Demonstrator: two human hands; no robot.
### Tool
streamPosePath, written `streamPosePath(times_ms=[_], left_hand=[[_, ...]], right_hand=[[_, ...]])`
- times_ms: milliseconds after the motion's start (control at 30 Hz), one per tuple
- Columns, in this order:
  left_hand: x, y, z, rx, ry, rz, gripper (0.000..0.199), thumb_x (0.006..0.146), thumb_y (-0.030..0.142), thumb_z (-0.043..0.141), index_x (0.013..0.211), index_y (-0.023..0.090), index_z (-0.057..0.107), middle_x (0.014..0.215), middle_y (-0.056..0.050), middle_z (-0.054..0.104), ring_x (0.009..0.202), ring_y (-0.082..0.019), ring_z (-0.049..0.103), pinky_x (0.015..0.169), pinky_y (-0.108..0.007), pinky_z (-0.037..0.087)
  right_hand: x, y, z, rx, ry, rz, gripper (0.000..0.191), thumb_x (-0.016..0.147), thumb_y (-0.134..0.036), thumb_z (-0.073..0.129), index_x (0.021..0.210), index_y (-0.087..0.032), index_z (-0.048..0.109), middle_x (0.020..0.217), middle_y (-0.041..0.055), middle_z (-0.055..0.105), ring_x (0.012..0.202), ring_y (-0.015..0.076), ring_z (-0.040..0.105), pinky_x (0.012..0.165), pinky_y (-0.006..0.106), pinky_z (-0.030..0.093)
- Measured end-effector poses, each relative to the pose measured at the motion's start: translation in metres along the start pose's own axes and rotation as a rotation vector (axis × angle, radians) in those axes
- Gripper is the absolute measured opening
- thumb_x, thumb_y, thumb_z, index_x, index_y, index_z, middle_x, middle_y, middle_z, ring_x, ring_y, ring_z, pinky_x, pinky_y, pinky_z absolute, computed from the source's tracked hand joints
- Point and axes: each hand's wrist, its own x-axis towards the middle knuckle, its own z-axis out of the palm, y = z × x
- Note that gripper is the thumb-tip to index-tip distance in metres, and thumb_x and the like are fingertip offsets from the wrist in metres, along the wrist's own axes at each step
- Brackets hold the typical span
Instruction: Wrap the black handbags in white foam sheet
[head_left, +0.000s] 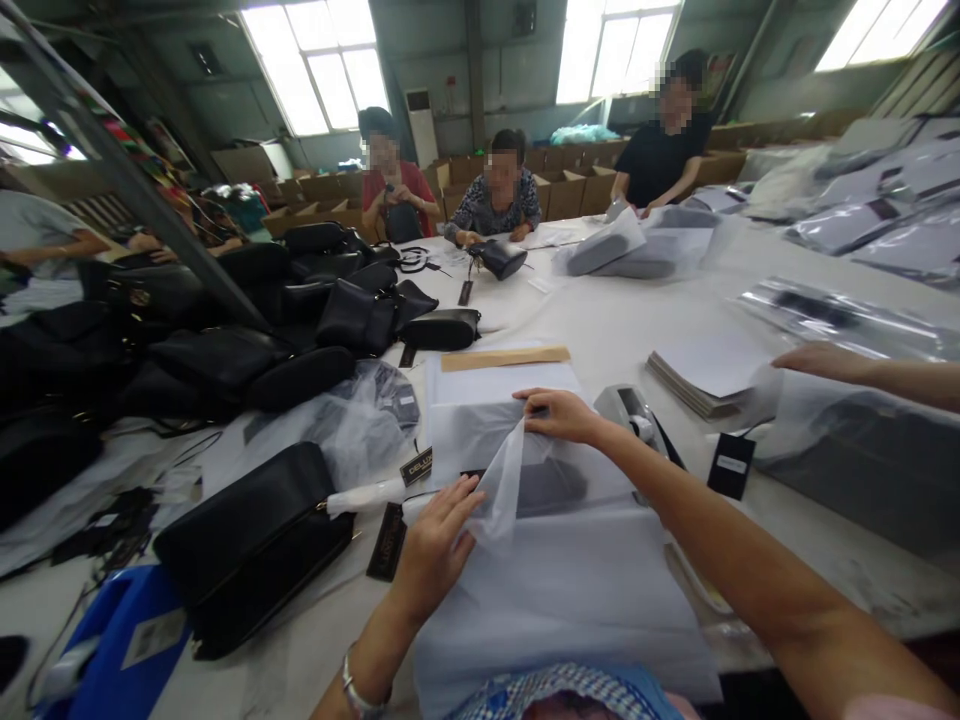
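Observation:
In front of me a dark handbag [551,487] lies under thin white tissue paper [495,490], which covers part of it. My right hand [559,415] pinches a raised corner of the paper between thumb and fingers. Lower and to the left, my left hand [442,540] rests with its fingers stretched out against the paper's edge. Beside it lie two black hang tags, one of them [388,542] by the fingers. A black handbag [247,540] with a wrapped zip end sits farther left. Under the work is a stack of white sheets [555,590].
Black bags [217,340] are piled on the left. A blue tape dispenser [112,640] stands lower left, a grey one [630,405] right of my work. A stack of boards [697,385] lies nearby. A co-worker's hand [825,360] touches a wrapped bag [870,460]. Several people work around the table.

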Motion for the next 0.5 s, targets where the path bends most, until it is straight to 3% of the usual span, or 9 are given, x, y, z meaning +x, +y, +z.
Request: streamPosePath(times_ms=[100,233,333,500], left_hand=[[0.008,0.0,-0.003,-0.179,0.155,-0.192,0.027,0.093,0.023,0.048,0.112,0.026,0.067,0.123,-0.005,0.069,0.115,-0.022,0.064,0.1,-0.039,0.051],[0.019,-0.006,-0.014,-0.438,0.156,-0.438,0.024,0.09,0.039,0.057,0.102,0.023,0.071,0.105,-0.005,0.075,0.101,-0.023,0.069,0.093,-0.037,0.053],[0.025,-0.015,-0.016,-0.581,0.17,-0.525,0.029,0.086,0.045,0.062,0.097,0.02,0.071,0.096,-0.005,0.076,0.091,-0.023,0.071,0.084,-0.033,0.054],[0.034,-0.029,-0.014,-0.662,0.392,-0.636,0.037,0.082,0.052,0.064,0.094,0.017,0.069,0.079,-0.003,0.072,0.072,-0.016,0.067,0.069,-0.025,0.052]], right_hand=[[0.0,0.0,-0.002,0.003,-0.003,-0.002,0.009,0.076,-0.03,0.073,0.075,-0.022,0.068,0.126,0.0036,0.066,0.108,0.0232,0.066,0.094,0.035,0.049],[-0.001,-0.001,-0.003,-0.006,-0.02,0.007,0.011,0.076,-0.032,0.074,0.074,-0.023,0.068,0.127,0.0032,0.066,0.107,0.0235,0.066,0.093,0.036,0.05],[-0.001,-0.001,-0.003,-0.006,-0.01,0.006,0.012,0.076,-0.033,0.074,0.075,-0.023,0.068,0.127,0.0032,0.066,0.109,0.0241,0.065,0.094,0.037,0.049],[-0.002,-0.001,-0.004,0.01,-0.005,0.015,0.015,0.077,-0.037,0.073,0.075,-0.024,0.067,0.126,0.0029,0.066,0.11,0.0238,0.065,0.093,0.036,0.049]])
